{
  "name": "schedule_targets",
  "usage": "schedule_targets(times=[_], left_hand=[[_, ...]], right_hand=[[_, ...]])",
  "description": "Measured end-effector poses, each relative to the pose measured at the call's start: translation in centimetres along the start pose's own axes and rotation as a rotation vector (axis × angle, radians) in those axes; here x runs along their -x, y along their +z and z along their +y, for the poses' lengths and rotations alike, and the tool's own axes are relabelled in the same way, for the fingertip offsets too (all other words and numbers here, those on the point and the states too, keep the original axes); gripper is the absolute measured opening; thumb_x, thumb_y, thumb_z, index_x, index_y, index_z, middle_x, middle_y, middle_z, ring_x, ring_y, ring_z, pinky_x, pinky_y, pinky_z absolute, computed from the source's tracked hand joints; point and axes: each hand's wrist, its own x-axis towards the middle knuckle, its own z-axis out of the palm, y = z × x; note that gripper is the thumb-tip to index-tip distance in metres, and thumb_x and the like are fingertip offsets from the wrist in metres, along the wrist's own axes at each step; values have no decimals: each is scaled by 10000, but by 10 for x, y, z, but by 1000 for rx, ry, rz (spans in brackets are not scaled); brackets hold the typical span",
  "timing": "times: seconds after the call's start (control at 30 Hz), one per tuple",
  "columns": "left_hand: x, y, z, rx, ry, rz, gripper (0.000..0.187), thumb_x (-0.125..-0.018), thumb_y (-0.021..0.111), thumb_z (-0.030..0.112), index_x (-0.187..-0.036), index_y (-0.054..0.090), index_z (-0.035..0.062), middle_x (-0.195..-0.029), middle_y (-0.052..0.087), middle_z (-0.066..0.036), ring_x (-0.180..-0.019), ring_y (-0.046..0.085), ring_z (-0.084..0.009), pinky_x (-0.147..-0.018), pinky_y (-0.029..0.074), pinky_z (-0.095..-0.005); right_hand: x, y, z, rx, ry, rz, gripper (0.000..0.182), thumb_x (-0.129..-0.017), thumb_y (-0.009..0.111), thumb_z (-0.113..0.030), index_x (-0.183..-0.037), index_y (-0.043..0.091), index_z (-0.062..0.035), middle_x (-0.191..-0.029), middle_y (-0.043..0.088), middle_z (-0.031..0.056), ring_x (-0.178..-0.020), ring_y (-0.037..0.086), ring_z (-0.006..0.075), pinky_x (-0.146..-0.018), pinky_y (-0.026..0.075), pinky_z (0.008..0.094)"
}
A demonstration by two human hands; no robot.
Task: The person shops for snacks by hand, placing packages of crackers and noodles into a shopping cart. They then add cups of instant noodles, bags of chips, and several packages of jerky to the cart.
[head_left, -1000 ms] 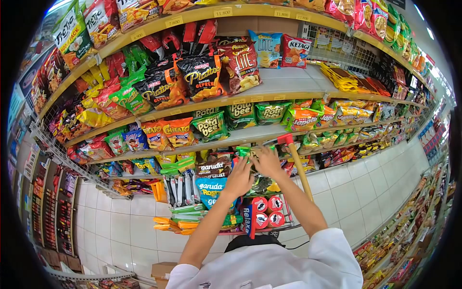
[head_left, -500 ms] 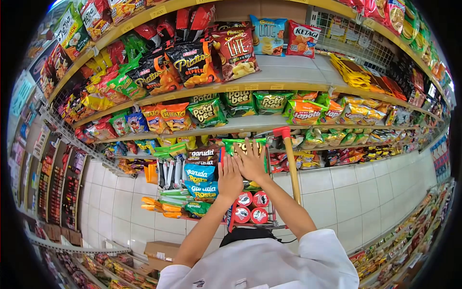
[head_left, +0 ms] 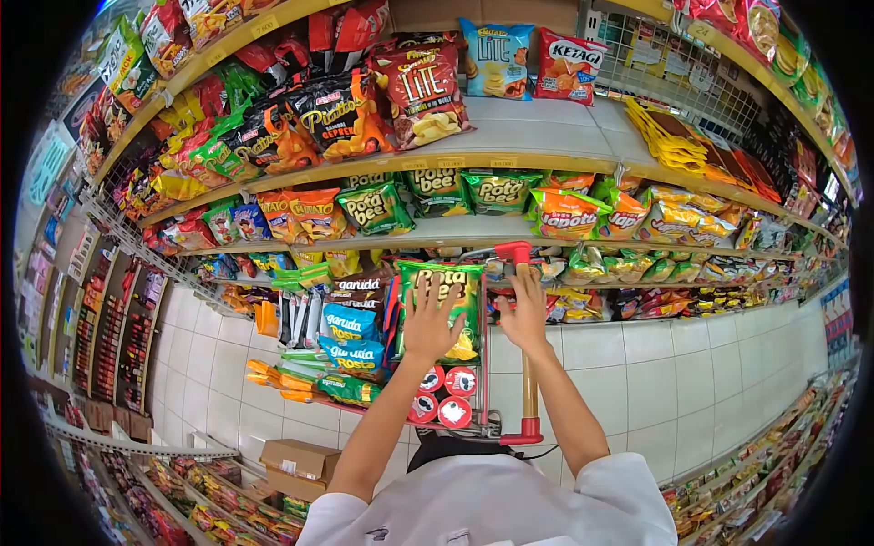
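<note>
My left hand point(head_left: 431, 320) lies over a green Potabee chip bag point(head_left: 462, 309) in the shopping cart, fingers spread. Over the upper part of the cart's gold handle bar point(head_left: 530, 391), close to its red corner piece point(head_left: 513, 250), is my right hand point(head_left: 523, 317), thumb apart and fingers stretched out. Several red-lidded cans point(head_left: 454, 412) stand just below the bag. To its left are blue Garuda Rosta packs point(head_left: 353, 357), a brown Garuda pack point(head_left: 357, 289) and other snack packs.
Shelves of chips run across the front, with a yellow shelf edge point(head_left: 437, 162) and a red Lite bag point(head_left: 423, 91) above. A cardboard box point(head_left: 299, 461) sits on the tiled floor point(head_left: 610, 373) behind the cart at left. More stocked shelves point(head_left: 774, 455) line the lower right.
My right hand has left the chip bag and moved right to the handle bar. The left hand has shifted slightly left and spread its fingers; more of the bag shows.
</note>
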Motion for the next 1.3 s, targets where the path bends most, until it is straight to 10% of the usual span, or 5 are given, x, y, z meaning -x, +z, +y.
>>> schedule_targets(times=[0.2, 0.5, 0.73, 0.9, 1.3], left_hand=[[-3, -4, 1, -35, 19, -30, 557, -899, 555, 474, -1373, 511, 184, -1469, 391, -172, -1393, 288, -398, -1116, 201, -591], [-133, -6, 28, 231, 119, -68, 438, -841, 680, 284, -1192, 574, 45, -1306, 499, -213, -1193, 493, -387, -981, 438, -459], [-274, 79, 20, 1, 259, -58, 641, -791, 670, 200, -1350, 408, 27, -1383, 452, -212, -1318, 402, -372, -1065, 357, -500], [-303, 108, 10, -257, 201, -50, 876, -691, 787, 336, -1411, 359, 83, -1411, 454, -170, -1282, 452, -334, -1043, 379, -489], [-298, 113, -2, -82, -6, -89, 620, -764, 725, 468, -1256, 561, 128, -1123, 646, -176, -1058, 614, -349, -915, 484, -474]], right_hand=[[6, -2, 16, 75, 235, -185, 578, -901, 530, -124, -1445, 344, -185, -1263, 461, 251, -979, 590, 454, -779, 513, 500], [7, 3, 19, 72, 278, -135, 570, -876, 539, -103, -1413, 384, -216, -1117, 514, 238, -830, 626, 435, -695, 524, 518], [8, 11, 22, 150, 285, -119, 581, -851, 556, -89, -1398, 401, -212, -1101, 533, 223, -787, 628, 426, -645, 526, 514], [4, 1, 17, 143, 328, -168, 563, -863, 532, -99, -1396, 396, -219, -1060, 527, 235, -776, 632, 430, -623, 522, 522], [-1, 1, 17, 108, 330, -195, 567, -849, 549, -108, -1384, 404, -224, -1034, 537, 237, -744, 635, 427, -633, 521, 525]])
